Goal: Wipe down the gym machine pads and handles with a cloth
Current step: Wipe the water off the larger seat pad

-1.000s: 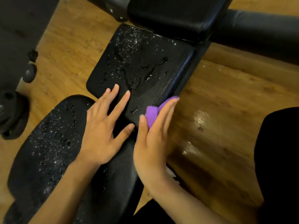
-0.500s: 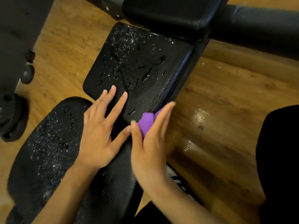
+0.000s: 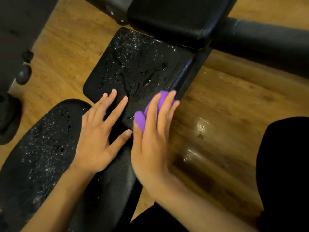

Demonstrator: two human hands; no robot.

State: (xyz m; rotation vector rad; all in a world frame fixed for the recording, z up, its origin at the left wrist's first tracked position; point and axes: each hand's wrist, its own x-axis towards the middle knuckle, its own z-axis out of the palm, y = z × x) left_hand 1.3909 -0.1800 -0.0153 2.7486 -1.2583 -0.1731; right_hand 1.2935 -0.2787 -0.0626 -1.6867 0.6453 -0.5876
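Right hand: fingers straight, close together, pressing purple cloth onto near-right part of middle pad. Left hand just left of it, fingers spread, flat on same pad. Droplets cover middle pad's far half and near-left pad. Dry pad beyond. Wooden floor right.

Left hand lies flat with fingers spread, bridging the rounded black leather-look seat pad and the square black textured pad. Both pads are speckled with water droplets. Right hand presses a small purple cloth onto the square pad's right edge with straight fingers, slightly blurred. Shiny wooden floor underneath.
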